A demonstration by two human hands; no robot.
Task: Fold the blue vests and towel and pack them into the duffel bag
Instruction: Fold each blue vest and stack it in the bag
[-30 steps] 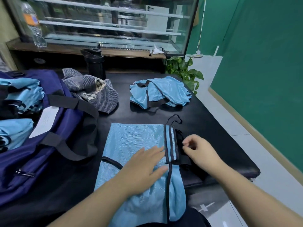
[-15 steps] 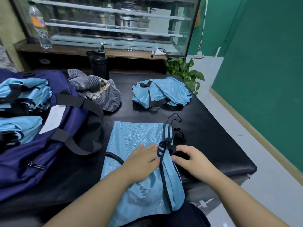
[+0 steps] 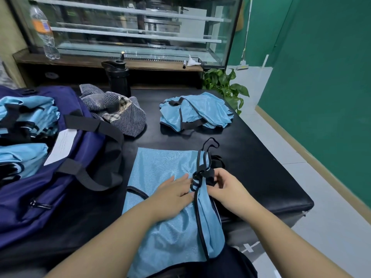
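1. The blue vest lay flat on the black table right in front of you, its near end hanging over the table's edge toward your lap
2. Your left hand rested on the cloth with fingers straight and spread, pinning the middle; that was the right anchor, and it wanted firm, even pressure
3. Your right hand pinched the black strap bunched at the vest's right edge; the tidy move, I judge, was to tuck that strap inward before folding, so no loop dangled out
4. The slippery cloth would likely slide, so a slow fold toward the pinned hand suited it best
5. The duffel bag stood open at your left with folded vests already inside, while another crumpled vest and the grey towel waited farther back on the table
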